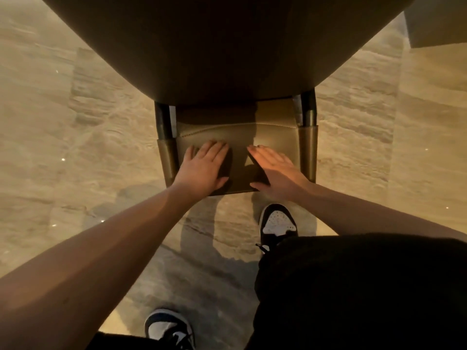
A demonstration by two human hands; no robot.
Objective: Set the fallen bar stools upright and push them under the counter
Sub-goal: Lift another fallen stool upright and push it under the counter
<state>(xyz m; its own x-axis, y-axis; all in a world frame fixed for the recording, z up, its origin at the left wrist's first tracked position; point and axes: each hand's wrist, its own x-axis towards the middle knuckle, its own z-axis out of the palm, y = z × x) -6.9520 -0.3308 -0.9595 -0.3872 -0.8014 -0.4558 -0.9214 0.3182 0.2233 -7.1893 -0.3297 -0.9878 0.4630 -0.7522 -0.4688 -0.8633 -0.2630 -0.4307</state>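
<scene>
Bar stool [242, 137] upright on the floor [75, 152], seat mostly tucked beneath the rounded near edge of the bench [227, 46]. Tan padded backrest [275, 127] nearest the camera, stitched seam across it, sleeved at both ends over dark metal uprights [307, 107]. Backrest just clear of the bench's near edge, poking out toward the person.

Left hand [204, 168] flat on the left half of the backrest, fingers spread and extended, palm down, gripping nothing. Right hand [275, 168] flat on the right half, likewise opened out with fingers straight, thumb at the backrest's near rim, not curled round anything. Hands close together, a narrow shadowed gap between them. Both forearms bare, reaching forward from the lower corners of the view.

Below the hands, a black-and-white sneaker [278, 221] planted on the floor just behind the backrest, toe pointing at the stool. Second matching sneaker [169, 327] farther back, near the bottom of the view. Dark trouser leg [353, 286] filling the lower right.

Floor of beige veined stone, glossy, with small bright glints of reflected light and soft shadows of the arms and stool. At the upper right corner, part of another dark block [437, 24], identity unclear.
</scene>
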